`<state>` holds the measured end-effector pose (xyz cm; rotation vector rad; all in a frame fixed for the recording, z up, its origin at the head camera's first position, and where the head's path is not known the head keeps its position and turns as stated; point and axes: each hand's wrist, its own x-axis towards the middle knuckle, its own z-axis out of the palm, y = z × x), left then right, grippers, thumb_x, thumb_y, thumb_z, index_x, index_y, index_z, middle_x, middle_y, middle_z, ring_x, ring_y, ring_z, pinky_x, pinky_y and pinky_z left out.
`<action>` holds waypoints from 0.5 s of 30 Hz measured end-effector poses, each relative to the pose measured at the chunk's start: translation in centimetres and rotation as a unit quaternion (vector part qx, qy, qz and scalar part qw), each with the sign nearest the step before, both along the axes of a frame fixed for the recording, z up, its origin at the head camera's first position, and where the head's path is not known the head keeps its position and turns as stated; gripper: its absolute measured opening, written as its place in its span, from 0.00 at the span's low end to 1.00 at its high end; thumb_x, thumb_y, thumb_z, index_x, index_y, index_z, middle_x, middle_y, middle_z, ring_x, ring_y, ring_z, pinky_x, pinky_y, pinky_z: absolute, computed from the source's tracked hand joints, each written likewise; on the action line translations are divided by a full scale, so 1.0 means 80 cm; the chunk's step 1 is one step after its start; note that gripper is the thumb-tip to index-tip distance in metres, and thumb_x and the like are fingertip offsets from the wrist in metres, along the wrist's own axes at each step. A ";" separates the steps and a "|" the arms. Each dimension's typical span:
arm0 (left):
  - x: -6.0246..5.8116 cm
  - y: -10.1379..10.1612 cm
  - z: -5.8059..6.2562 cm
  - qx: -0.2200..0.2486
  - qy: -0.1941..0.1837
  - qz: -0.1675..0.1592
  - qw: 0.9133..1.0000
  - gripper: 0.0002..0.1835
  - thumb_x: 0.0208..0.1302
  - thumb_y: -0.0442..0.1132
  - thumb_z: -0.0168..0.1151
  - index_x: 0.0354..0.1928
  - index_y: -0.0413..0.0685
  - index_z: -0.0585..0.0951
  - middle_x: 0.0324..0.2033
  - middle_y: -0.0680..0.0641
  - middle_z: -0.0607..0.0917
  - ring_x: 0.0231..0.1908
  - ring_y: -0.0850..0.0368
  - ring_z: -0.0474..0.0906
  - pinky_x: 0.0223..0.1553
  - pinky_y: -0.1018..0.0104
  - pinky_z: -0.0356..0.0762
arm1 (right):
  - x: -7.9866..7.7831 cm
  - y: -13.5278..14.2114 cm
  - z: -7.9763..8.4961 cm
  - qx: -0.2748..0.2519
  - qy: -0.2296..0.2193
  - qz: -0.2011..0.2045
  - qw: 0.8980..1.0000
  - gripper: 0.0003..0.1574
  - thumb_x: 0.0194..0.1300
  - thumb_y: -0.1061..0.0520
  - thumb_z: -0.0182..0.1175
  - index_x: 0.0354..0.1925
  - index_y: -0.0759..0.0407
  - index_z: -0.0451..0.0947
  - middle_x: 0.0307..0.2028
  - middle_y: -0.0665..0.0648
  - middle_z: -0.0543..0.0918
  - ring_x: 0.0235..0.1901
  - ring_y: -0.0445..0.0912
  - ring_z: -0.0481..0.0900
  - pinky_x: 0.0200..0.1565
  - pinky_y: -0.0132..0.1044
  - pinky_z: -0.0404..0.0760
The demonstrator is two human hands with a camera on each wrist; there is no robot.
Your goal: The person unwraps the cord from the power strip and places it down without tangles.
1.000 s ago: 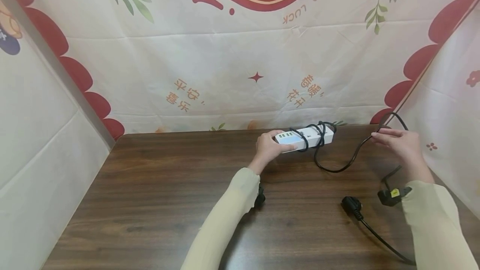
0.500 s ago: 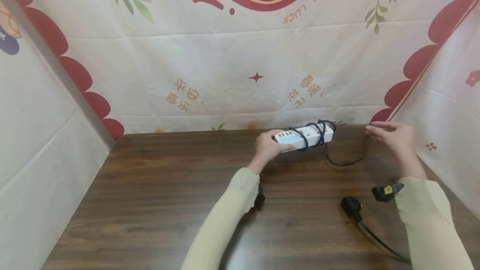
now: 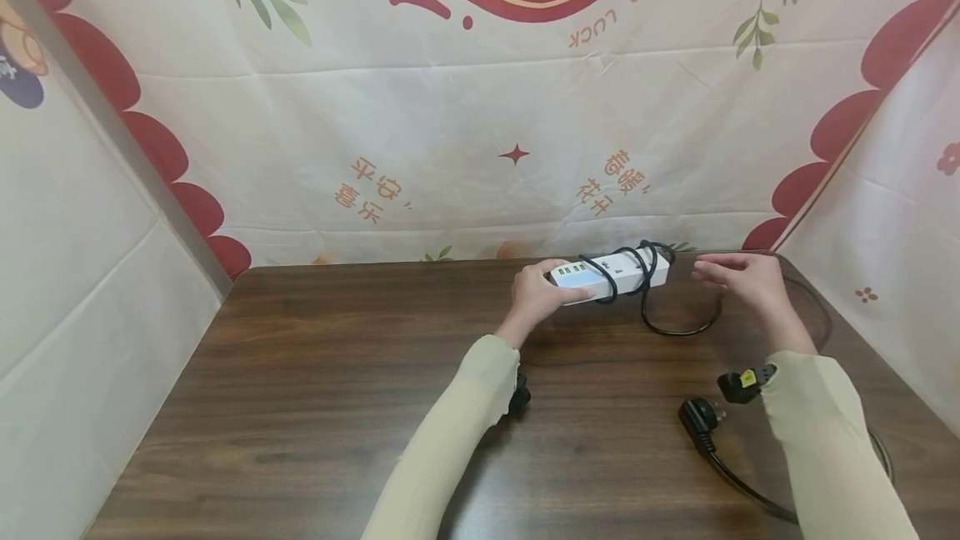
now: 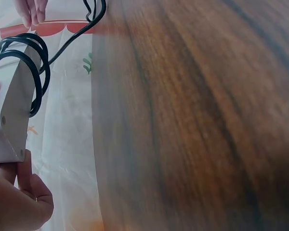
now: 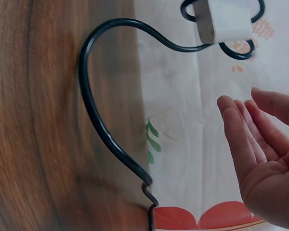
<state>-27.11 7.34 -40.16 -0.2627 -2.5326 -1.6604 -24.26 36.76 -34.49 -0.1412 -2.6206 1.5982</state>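
A white power strip (image 3: 577, 277) is held above the table's far edge, my left hand (image 3: 534, 297) gripping its left end with the thumb along the near side. Its black cord (image 3: 678, 333) is looped several times around the strip's right part, then hangs in a bend to the right. My right hand (image 3: 750, 280) hovers just right of the strip. In the right wrist view the fingers (image 5: 233, 132) and thumb are apart with nothing between them, and the cord passes well away from that hand.
A black plug (image 3: 699, 419) with its cord lies on the brown wooden table (image 3: 300, 407) at front right. Small black devices sit at both cuffs, the right one (image 3: 738, 387) with a yellow label. Printed white cloth (image 3: 465, 132) stands behind and at both sides.
My right hand has let go of the cord and moved left toward the strip. The cord's free part has dropped behind that arm. My left hand keeps its grip in place.
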 end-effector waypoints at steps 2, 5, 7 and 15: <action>0.000 0.000 0.000 0.001 0.000 -0.002 1.000 0.26 0.33 0.52 0.77 0.41 0.58 0.83 0.32 0.61 0.82 0.32 0.66 0.73 0.33 0.71 0.68 | -0.005 -0.001 -0.007 0.010 -0.009 0.001 1.000 0.18 0.56 0.44 0.63 0.42 0.52 0.80 0.24 0.37 0.83 0.29 0.31 0.81 0.33 0.21 0.74; 0.000 -0.001 0.001 0.004 -0.003 -0.004 1.000 0.26 0.33 0.52 0.77 0.41 0.58 0.83 0.32 0.60 0.82 0.32 0.66 0.73 0.34 0.71 0.69 | -0.017 0.002 -0.020 0.022 -0.025 -0.003 0.999 0.31 0.53 0.41 0.64 0.48 0.61 0.78 0.26 0.40 0.83 0.32 0.36 0.82 0.35 0.27 0.76; 0.000 -0.002 0.003 0.005 -0.007 -0.006 1.000 0.26 0.34 0.52 0.77 0.42 0.58 0.83 0.33 0.60 0.82 0.32 0.66 0.73 0.34 0.71 0.69 | -0.026 0.006 -0.030 0.018 -0.038 -0.013 0.999 0.31 0.51 0.39 0.65 0.47 0.58 0.79 0.27 0.40 0.84 0.33 0.37 0.83 0.35 0.27 0.76; 0.001 -0.002 0.010 0.009 -0.009 -0.014 1.000 0.27 0.35 0.52 0.77 0.44 0.58 0.82 0.35 0.59 0.83 0.33 0.66 0.73 0.33 0.71 0.70 | -0.025 -0.008 -0.032 0.013 -0.035 0.005 0.999 0.39 0.53 0.39 0.63 0.52 0.66 0.73 0.26 0.36 0.82 0.34 0.35 0.82 0.35 0.23 0.74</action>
